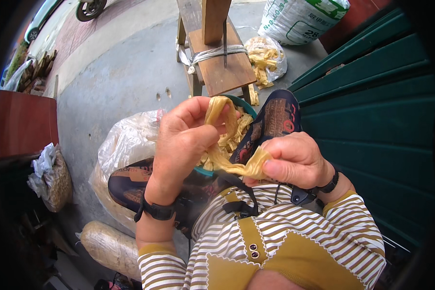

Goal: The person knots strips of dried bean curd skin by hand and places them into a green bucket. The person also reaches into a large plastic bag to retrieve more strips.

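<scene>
A pale yellow, crinkled strip [223, 163] runs between my hands in front of my lap; its material I cannot tell. My left hand [186, 137] is closed on it, with a loop of the strip standing up over the fingers. On the right, my right hand [297, 162] pinches the strip's folded end between thumb and fingers. Below and behind the hands, a teal basin [207, 172] sits between my legs, partly hidden. Similar yellow pieces [238, 137] lie in it.
Ahead stands a wooden bench [227, 75] with an upright post and a dark rod. Beyond it are an open bag of yellow pieces [268, 58] and a white sack [299, 21]. A large clear bag [130, 140] lies left. Green metal panels [372, 116] rise on the right.
</scene>
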`<state>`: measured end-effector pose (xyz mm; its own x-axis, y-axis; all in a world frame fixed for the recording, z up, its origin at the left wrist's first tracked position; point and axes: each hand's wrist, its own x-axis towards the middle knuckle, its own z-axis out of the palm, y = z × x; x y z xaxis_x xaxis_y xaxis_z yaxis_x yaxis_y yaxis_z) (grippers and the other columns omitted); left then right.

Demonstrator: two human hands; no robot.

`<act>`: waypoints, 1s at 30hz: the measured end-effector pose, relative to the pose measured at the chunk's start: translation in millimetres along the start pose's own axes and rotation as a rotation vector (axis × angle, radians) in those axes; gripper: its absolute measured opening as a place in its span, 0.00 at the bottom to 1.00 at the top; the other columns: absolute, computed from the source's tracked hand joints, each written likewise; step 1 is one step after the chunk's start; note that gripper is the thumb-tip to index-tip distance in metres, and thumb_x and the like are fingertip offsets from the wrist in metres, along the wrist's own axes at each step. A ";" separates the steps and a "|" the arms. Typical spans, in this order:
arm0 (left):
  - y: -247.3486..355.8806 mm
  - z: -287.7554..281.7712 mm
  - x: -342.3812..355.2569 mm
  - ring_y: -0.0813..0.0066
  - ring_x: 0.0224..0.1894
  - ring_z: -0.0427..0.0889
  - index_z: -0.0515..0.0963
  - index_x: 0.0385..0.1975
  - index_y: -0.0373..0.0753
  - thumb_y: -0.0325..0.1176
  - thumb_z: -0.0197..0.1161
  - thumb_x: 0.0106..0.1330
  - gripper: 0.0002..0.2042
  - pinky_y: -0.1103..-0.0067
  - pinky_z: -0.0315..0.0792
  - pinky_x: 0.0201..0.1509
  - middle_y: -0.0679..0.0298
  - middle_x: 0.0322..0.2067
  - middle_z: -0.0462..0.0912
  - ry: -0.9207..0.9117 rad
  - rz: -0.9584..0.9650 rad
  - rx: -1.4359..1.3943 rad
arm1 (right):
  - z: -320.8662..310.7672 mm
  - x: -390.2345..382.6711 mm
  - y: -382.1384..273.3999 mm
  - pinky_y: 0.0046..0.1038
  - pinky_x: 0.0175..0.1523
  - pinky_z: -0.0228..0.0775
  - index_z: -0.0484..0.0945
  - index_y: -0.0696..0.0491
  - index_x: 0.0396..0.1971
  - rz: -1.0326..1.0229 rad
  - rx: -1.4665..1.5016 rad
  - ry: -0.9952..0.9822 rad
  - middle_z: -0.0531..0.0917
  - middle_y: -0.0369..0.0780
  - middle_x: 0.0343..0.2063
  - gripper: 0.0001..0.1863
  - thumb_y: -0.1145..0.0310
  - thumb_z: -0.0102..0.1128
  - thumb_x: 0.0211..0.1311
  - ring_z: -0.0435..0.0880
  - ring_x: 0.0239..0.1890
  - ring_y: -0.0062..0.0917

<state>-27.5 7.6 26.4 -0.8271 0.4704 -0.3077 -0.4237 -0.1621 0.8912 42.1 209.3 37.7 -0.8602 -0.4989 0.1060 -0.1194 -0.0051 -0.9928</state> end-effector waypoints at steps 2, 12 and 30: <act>2.7 -6.2 -3.7 0.70 0.40 0.81 0.73 0.33 0.30 0.15 0.52 0.48 0.12 0.78 0.74 0.46 0.56 0.35 0.80 0.050 0.047 -0.019 | 2.1 -1.3 13.3 0.22 0.39 0.75 0.76 0.62 0.36 0.218 0.271 0.271 0.83 0.43 0.30 0.12 0.68 0.47 0.68 0.83 0.32 0.24; -20.8 -12.2 -1.3 0.75 0.39 0.78 0.69 0.51 0.30 0.20 0.53 0.52 0.22 0.81 0.72 0.46 0.57 0.39 0.79 -0.107 0.062 -0.131 | -0.6 10.8 46.1 0.15 0.29 0.71 0.75 0.57 0.37 0.217 0.419 0.505 0.81 0.37 0.24 0.14 0.61 0.49 0.69 0.79 0.20 0.17; -50.3 9.4 -4.5 0.89 0.14 0.57 0.77 0.38 0.30 0.38 0.51 0.70 0.15 0.89 0.48 0.17 0.74 0.14 0.64 -0.062 0.018 0.128 | -44.1 33.0 71.7 0.16 0.26 0.70 0.68 0.56 0.38 0.141 1.434 0.438 0.77 0.42 0.36 0.08 0.67 0.44 0.70 0.74 0.21 0.12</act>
<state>0.9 21.7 -13.9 -0.8078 0.5222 -0.2736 -0.3555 -0.0612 0.9327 -16.8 230.7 -27.6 -0.9298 -0.2775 -0.2417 0.3238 -0.9290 -0.1792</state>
